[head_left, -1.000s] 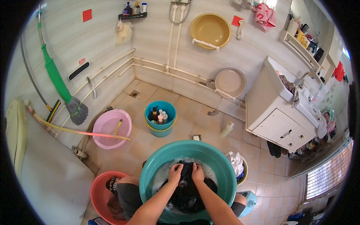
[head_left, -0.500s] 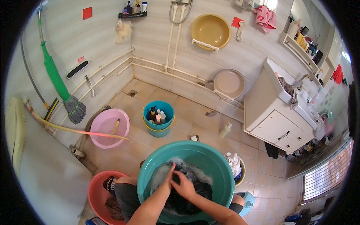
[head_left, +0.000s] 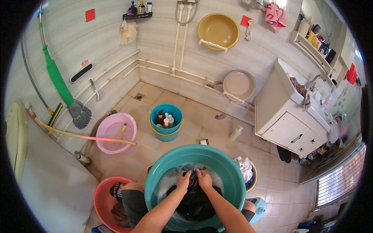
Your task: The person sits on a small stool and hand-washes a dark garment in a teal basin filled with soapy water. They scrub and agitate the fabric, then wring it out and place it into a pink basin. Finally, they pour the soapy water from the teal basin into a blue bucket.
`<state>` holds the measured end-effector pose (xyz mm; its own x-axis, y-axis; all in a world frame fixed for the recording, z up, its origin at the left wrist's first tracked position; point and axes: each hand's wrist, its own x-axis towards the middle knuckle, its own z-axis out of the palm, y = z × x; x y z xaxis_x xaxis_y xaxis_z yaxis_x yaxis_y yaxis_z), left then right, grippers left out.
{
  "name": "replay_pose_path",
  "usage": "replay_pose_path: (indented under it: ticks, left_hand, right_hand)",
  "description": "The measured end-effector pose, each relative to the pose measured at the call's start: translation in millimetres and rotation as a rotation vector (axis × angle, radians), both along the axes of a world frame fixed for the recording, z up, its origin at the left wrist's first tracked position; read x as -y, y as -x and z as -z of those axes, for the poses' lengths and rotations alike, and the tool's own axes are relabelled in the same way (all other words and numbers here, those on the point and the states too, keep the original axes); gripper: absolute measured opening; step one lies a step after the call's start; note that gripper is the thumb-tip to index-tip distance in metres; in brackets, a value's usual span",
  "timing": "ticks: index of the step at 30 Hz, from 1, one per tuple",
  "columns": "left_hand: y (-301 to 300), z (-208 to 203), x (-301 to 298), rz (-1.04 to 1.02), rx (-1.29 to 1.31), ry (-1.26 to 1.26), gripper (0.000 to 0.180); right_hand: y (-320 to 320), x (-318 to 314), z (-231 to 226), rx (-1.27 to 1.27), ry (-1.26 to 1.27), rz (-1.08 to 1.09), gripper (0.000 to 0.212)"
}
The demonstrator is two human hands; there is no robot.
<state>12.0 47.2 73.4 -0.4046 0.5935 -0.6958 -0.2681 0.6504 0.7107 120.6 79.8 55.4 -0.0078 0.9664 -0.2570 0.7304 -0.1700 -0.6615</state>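
Observation:
A large green basin (head_left: 234,176) stands between my knees, with sudsy water and a soaked black garment (head_left: 196,204) in it. Both hands are over the far part of the cloth, side by side. My left hand (head_left: 183,181) has its fingers closed on the garment. Closed too, my right hand (head_left: 203,179) grips the garment just to the right, and a stretch of black cloth runs between them. White foam (head_left: 163,182) floats around the cloth. The garment's exact kind cannot be made out.
At left, a red basin (head_left: 101,198) holds dark clothes. Farther off are a pink basin (head_left: 103,134) with a hose (head_left: 85,136) over it, and a blue bucket (head_left: 166,134) of bottles. To the right are a tub of clothes (head_left: 244,169), a light-blue jug (head_left: 259,206) and a white sink cabinet (head_left: 285,128).
My hands were together above the suds, the fingers meeting. Now they are apart, side by side, and grip the black garment, which has been drawn up between them.

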Motion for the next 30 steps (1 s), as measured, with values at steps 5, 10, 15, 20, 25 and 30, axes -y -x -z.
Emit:
replay_pose_path:
  ticks: [5, 10, 15, 20, 25, 30]
  left_hand:
    - [18.5, 29.4, 0.3, -0.031, -0.102, -0.160, 0.034]
    - [19.7, 63.3, 6.1, 0.066, -0.019, 0.096, 0.043]
    - [19.8, 63.8, 6.1, -0.009, 0.945, -0.120, 0.077]
    - [17.9, 47.6, 7.4, -0.057, 1.031, -0.187, 0.068]
    - [-2.1, 98.5, 4.3, -0.041, 0.748, -0.185, 0.063]
    - [-7.9, 8.0, 2.6, -0.026, 0.176, 0.041, 0.039]
  right_hand:
    - [-19.3, 18.2, 23.7, 0.297, -0.168, -0.476, 0.038]
    - [-24.8, 5.4, 33.7, 0.172, 0.141, -0.155, 0.050]
    - [15.3, 45.1, -10.6, -0.117, -0.155, -0.225, 0.050]
    - [43.3, 92.0, -61.7, -0.149, -0.367, -0.435, 0.036]
    - [27.2, 63.7, -30.5, 0.072, -0.287, -0.434, 0.024]
    - [-1.6, 12.7, -2.8, -0.001, -0.060, -0.080, 0.041]
